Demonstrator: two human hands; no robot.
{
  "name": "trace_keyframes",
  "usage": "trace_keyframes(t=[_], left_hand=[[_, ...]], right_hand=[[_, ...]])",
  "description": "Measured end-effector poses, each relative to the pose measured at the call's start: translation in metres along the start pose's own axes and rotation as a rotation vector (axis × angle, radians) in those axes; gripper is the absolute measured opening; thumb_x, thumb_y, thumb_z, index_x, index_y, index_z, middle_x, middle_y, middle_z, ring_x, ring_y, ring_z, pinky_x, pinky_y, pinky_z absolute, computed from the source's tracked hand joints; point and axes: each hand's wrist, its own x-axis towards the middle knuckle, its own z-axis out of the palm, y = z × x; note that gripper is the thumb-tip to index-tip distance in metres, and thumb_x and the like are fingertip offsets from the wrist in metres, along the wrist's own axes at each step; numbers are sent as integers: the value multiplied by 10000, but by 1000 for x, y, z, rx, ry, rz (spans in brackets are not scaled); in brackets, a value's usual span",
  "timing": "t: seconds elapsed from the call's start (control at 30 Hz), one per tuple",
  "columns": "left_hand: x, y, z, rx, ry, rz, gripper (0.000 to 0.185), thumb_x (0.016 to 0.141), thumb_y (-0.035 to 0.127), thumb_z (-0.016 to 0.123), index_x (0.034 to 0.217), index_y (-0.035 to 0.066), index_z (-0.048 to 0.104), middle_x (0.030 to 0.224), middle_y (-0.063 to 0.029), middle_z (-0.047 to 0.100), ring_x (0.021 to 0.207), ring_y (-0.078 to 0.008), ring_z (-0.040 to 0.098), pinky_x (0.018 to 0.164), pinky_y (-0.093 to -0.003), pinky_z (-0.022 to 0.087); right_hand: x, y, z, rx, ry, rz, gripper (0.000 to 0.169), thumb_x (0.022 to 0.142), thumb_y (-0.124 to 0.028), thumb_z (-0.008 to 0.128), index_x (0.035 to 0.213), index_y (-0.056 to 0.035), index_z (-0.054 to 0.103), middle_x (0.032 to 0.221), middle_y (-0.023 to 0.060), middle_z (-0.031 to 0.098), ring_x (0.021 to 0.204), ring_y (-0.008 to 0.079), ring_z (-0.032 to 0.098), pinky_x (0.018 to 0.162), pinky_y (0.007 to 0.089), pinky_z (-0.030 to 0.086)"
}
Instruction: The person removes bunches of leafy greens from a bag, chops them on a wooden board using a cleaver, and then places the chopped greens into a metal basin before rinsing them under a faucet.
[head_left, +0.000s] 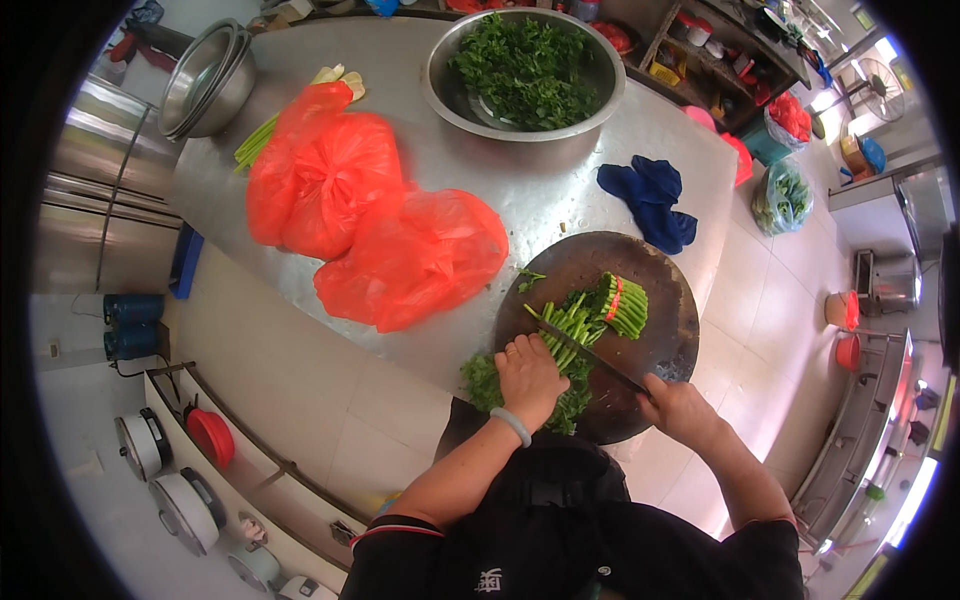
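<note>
My left hand (531, 380) presses down on a bunch of leafy green stalks (564, 330) lying across a round wooden chopping block (517, 330). The leaves spread out from under that hand over the block's near left edge. In my right hand (681, 409) is the handle of a kitchen knife (600, 360). Its dark blade lies across the stalks, just beyond my left fingers. A cut bundle of green stems (628, 306), bound with red tape, rests farther back on the block. One small leafy sprig (530, 280) lies near the block's left rim.
A steel basin (431, 90) of chopped greens stands at the back of the metal table (525, 176). Red plastic bags (420, 255) fill the left side, beside green stalks (259, 140) and stacked steel bowls (206, 79). A dark blue cloth (652, 199) lies beyond the block.
</note>
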Motion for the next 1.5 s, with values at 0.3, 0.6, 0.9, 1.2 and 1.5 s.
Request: trace_keyframes(t=[0.3, 0.6, 0.9, 1.2, 1.5], left_hand=[[0, 2, 8, 33, 60, 68, 631, 582, 390, 882, 988, 37, 553, 987, -113, 560, 934, -282, 560, 814, -406, 401], [-16, -28, 9, -249, 130, 179, 771, 606, 308, 848, 1232, 9, 513, 1125, -124, 575, 1065, -315, 555, 930, -445, 396], [-17, -19, 13, -209, 51, 147, 840, 644, 301, 850, 1328, 8, 460, 1209, -145, 599, 1118, -317, 558, 967, -447, 389], [-17, -37, 25, -422, 89, 269, 740, 621, 275, 853, 1247, 65, 519, 1061, -139, 661, 1016, -341, 619, 926, -436, 440], [-8, -48, 22, -575, -2, 285, 731, 649, 269, 864, 1255, 51, 518, 1061, -176, 676, 983, -379, 655, 860, -443, 521]], right_hand=[[69, 0, 49, -113, 165, -94, 157, 936, -210, 585, 968, -82, 500, 751, 165, 652, 679, 378, 660, 584, 486, 536], [46, 3, 57, 285, 350, -3, 179, 917, -178, 651, 906, -53, 523, 659, 183, 624, 614, 403, 628, 560, 496, 495], [-65, 6, 104, 325, 692, 500, 300, 885, -117, 688, 1152, -43, 574, 752, 136, 654, 708, 320, 669, 644, 417, 512], [-37, -1, 165, 125, 769, 532, 653, 844, -48, 640, 1444, -9, 387, 1212, 238, 519, 1079, 419, 554, 902, 466, 477], [19, -60, 135, 461, 636, 168, 677, 872, -215, 730, 1412, 41, 411, 1337, 267, 489, 1235, 427, 477, 1043, 457, 408]])
